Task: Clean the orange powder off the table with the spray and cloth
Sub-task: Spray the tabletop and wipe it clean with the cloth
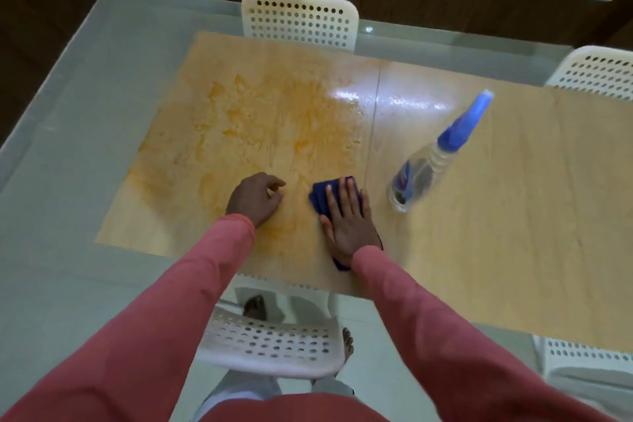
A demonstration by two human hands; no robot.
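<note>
Orange powder (274, 120), wet and smeared, covers the left half of the light wooden table (513, 202). My right hand (347, 219) lies flat with straight fingers on a folded dark blue cloth (318, 195), pressing it to the table near the front edge. My left hand (255, 197) rests on the table to the left of the cloth, fingers loosely curled, holding nothing. A clear spray bottle (435, 158) with a blue nozzle stands to the right of the cloth, apart from both hands.
A white perforated chair (301, 22) stands at the table's far side, another (596, 68) at the far right, one (270, 346) right below me and one (582, 363) at the lower right. Pale tiled floor (68, 181) surrounds the table. A wet glare patch (346, 99) shines mid-table.
</note>
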